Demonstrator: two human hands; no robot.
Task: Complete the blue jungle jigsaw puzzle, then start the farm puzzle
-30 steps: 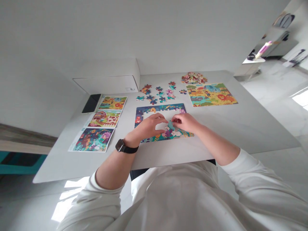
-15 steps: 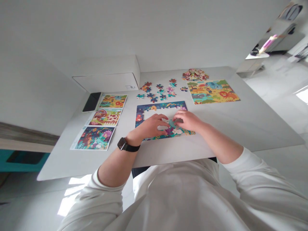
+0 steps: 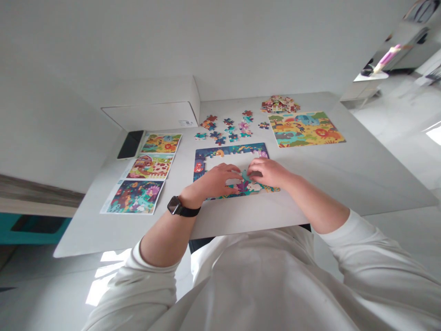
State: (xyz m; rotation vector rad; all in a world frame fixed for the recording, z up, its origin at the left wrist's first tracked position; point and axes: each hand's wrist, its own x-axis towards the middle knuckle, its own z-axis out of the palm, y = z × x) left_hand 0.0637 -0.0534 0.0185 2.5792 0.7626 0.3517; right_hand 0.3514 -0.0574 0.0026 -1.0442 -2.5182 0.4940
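A partly assembled jigsaw puzzle [image 3: 230, 150] lies in front of me, its dark-blue border joined around a pale gap. My left hand [image 3: 220, 179] rests over its lower left side, fingers bent and thumb held apart, with no piece visible in it. From the right, my right hand [image 3: 270, 172] reaches in with curled fingers, its fingertips and thumb at a teal puzzle piece [image 3: 245, 174] between the two hands. The fingers partly hide that piece. Below them shows a joined section with a white rabbit [image 3: 254, 187].
Several loose puzzle pieces [image 3: 233, 137] lie behind the puzzle, with a heap of pieces [image 3: 280, 105] at the back right. A finished animal puzzle [image 3: 306, 130] lies right. Reference picture sheets [image 3: 136, 197], a phone [image 3: 131, 145] and a white box [image 3: 151, 115] are left.
Both hands stay almost in place over the puzzle; the right fingers shift only slightly at the teal piece. The view tilts a little.
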